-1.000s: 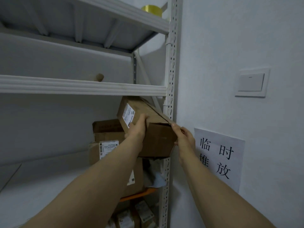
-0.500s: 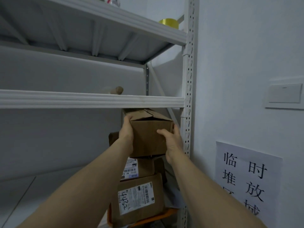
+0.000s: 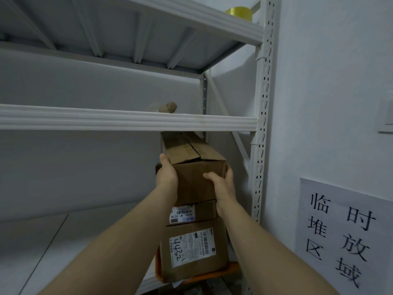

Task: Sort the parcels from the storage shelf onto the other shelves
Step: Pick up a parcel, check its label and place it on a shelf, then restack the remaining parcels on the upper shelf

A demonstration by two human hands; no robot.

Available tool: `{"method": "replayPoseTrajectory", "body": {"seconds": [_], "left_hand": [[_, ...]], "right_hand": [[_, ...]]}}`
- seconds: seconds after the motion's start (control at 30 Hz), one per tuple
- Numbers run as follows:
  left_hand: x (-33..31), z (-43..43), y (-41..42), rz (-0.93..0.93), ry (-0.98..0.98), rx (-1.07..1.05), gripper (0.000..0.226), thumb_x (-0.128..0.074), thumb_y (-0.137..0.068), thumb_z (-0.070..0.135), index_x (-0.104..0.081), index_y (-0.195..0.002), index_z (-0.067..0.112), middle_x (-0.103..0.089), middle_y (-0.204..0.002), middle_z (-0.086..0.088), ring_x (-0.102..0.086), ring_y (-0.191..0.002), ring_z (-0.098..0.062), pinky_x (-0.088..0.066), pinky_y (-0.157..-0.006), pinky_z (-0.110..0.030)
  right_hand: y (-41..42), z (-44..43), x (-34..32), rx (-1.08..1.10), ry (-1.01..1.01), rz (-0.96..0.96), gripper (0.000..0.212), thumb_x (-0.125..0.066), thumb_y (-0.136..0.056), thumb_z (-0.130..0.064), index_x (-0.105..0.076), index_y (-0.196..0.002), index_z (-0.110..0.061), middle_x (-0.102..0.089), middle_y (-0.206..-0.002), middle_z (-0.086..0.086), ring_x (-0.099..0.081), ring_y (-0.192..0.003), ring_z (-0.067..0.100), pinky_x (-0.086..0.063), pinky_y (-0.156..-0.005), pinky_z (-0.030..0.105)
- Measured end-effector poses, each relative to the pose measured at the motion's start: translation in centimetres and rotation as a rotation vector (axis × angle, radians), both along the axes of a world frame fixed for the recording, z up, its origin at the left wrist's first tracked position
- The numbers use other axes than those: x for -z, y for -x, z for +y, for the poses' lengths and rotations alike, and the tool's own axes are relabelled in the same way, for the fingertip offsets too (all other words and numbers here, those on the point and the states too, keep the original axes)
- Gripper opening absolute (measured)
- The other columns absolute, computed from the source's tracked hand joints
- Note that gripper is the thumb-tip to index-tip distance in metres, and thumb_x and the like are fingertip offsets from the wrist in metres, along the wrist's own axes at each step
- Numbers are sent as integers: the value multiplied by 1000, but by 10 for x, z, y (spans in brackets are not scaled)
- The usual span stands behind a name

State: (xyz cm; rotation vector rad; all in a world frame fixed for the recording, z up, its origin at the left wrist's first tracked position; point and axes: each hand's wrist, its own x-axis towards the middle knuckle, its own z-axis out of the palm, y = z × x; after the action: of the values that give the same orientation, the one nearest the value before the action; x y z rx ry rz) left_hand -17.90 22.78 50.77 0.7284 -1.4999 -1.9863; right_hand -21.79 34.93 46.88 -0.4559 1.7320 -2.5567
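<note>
A brown cardboard parcel (image 3: pixel 195 167) sits on top of a stack at the right end of the white storage shelf, its far end under the shelf board above. My left hand (image 3: pixel 167 174) grips its left side, thumb up along the edge. My right hand (image 3: pixel 222 186) holds its right front corner, thumb across the front face. Under it lies a parcel with a small white label (image 3: pixel 191 212), and below that a larger parcel (image 3: pixel 191 250) with a label marked in handwriting.
The stack rests in an orange tray (image 3: pixel 214 274). The shelf board above (image 3: pixel 127 120) carries a small brown cylinder (image 3: pixel 169 107); a yellow tape roll (image 3: pixel 239 12) sits on the top board. The perforated upright (image 3: pixel 260 135) and a wall with a paper sign (image 3: pixel 342 233) close the right.
The tilted parcel has been levelled and turned end-on toward me. My right hand moved from its far right edge to the front corner. The view has shifted closer and upward.
</note>
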Motion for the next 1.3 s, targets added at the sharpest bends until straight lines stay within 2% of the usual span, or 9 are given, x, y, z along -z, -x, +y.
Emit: {"method": "replayPoseTrajectory", "body": {"seconds": [0.1,0.3,0.53,0.67,0.83,1.0,1.17,1.23,1.3], "left_hand": [[5,-3,0,-1,22,-30,81,-17,-93,68,-40,-141,7,-48,-138,-17,-45,-126,-34,-32,-107,-45],[13,1,2,66,26,-98,89,-14,-84,79,-41,-143,18,-47,-141,-12,-43,-130,-33,-29,-112,-50],[20,2,2,58,-32,-256,69,-16,-98,56,-33,-146,10,-39,-147,-14,-37,-134,-34,-25,-114,-46],[47,2,-10,-129,-71,-434,58,-20,-98,39,-40,-140,5,-42,-142,-21,-41,-128,-38,-30,-109,-49],[88,18,-31,-317,-55,-461,56,-20,-99,36,-30,-145,4,-29,-149,-21,-29,-135,-37,-22,-110,-46],[138,21,-34,-343,-213,-432,66,-24,-85,52,-31,-140,16,-37,-141,-18,-40,-125,-38,-32,-106,-54],[155,34,-30,-356,-367,-343,76,-29,-87,68,-25,-145,21,-35,-147,-19,-39,-129,-44,-33,-103,-63],[164,36,-22,-344,-393,-299,89,-25,-75,80,-25,-146,25,-35,-148,-16,-38,-130,-45,-29,-102,-67],[190,24,1,-373,-389,-239,109,-19,-52,94,-26,-145,36,-35,-150,-12,-35,-131,-45,-24,-98,-73]], "right_hand": [[-3,1,2,4,-30,-22,110,-76,-56,-30,-17,-148,-40,-38,-149,8,-41,-131,32,-35,-108,57],[-6,12,9,6,-89,0,98,-72,-76,-13,-13,-152,-34,-20,-157,6,-24,-142,29,-25,-110,49],[-8,23,14,43,-49,-66,80,-57,-83,-14,-18,-152,-28,-26,-155,6,-29,-139,29,-26,-111,49],[-4,33,28,166,-29,-180,48,-45,-88,-16,-41,-136,-21,-33,-151,7,-33,-135,26,-29,-105,41],[-4,57,61,234,-75,-386,38,-41,-98,-27,-47,-131,-11,-50,-113,11,-49,-112,29,-34,-85,36],[2,74,104,278,-118,-570,43,-33,-103,-27,-42,-139,-5,-48,-134,16,-46,-125,32,-38,-96,38],[9,80,141,237,-207,-683,28,-35,-103,-21,-52,-115,-3,-44,-80,10,-43,-65,18,-37,-59,27],[16,81,150,187,-226,-679,35,-35,-104,-19,-48,-130,1,-53,-95,16,-54,-80,27,-43,-75,33],[18,80,157,163,-195,-723,38,-37,-103,-21,-44,-133,0,-53,-125,24,-51,-121,35,-39,-102,40]]}}
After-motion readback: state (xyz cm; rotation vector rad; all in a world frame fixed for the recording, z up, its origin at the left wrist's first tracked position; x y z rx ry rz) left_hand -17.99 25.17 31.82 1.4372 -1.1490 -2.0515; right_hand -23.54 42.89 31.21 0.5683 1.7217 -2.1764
